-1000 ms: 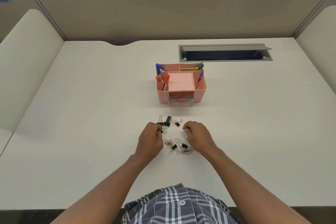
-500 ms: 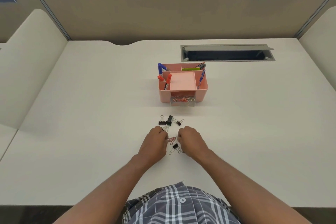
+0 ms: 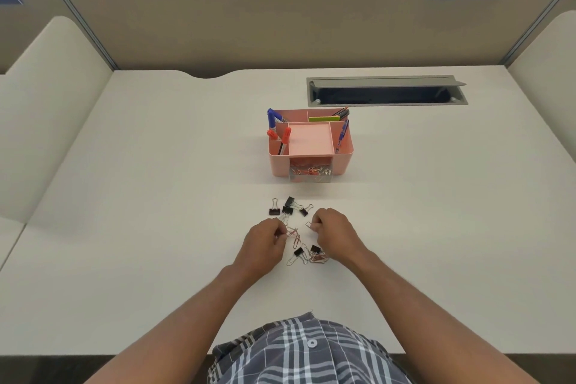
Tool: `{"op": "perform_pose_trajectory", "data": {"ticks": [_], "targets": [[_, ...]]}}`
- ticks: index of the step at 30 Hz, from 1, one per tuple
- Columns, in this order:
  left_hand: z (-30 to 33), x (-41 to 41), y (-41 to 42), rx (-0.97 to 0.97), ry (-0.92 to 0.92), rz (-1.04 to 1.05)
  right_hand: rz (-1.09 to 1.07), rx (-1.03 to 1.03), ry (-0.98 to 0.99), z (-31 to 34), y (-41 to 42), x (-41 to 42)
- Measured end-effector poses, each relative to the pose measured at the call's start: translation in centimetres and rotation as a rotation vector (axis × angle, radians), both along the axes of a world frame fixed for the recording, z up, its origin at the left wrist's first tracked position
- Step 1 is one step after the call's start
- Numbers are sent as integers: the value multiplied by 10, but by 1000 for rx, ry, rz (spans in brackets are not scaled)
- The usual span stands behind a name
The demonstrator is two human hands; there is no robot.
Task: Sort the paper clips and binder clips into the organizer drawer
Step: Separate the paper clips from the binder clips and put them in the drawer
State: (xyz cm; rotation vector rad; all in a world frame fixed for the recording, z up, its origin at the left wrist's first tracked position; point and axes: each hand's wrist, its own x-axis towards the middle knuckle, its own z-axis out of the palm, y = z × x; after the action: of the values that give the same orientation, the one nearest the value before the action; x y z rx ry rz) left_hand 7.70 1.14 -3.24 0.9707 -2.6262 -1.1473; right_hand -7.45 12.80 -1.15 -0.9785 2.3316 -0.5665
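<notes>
- The left hand (image 3: pixel 265 243) rested on the desk (image 3: pixel 124 227) toward the near edge, its fingers (image 3: pixel 279 232) pinched narrow on a tangle of pinkish paper clips (image 3: pixel 294 235) just beside them
- The right hand (image 3: pixel 335 232) sat just across the pile, fingers (image 3: pixel 315 224) curled in on what looked like a single wire clip (image 3: pixel 309 224); how firm that hold was could not be told
- Four black binder clips (image 3: pixel 288 207) lay loose on the desk just beyond the hands, toward the far edge, and two more binder clips (image 3: pixel 307 250) lay between the wrists, mixed with a small heap of paper clips (image 3: pixel 318 258)
- The pink organizer (image 3: pixel 343 162) stood near the desk's middle, well apart from the pile, with pens (image 3: pixel 274 125) upright in its side compartments
- Its clear drawer (image 3: pixel 310 173) stuck out of the front face and already held a layer of paper clips, so the sorting seemed partly done
- The step in hand read as gathering: both hands were picking paper clips out of the mixed pile, leaving the binder clips aside
- The next move would likely call for lifting the pinched clips clear without dragging tangled neighbours along, then carrying them forward to the open drawer and releasing them over its narrow mouth
- The linked clips could snag and scatter others across the desk
</notes>
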Motion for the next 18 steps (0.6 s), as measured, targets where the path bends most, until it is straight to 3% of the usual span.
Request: {"op": "perform_pose_trajectory", "data": {"ticks": [5, 13, 18], "targets": [[9, -9, -4, 170, 121, 161, -61, -40, -61, 4, 0, -6], [25, -19, -11, 320, 217, 250, -174, -160, -254, 17, -4, -13], [32, -22, -8, 409, 268, 248, -73, -283, -548, 31, -9, -8]]}}
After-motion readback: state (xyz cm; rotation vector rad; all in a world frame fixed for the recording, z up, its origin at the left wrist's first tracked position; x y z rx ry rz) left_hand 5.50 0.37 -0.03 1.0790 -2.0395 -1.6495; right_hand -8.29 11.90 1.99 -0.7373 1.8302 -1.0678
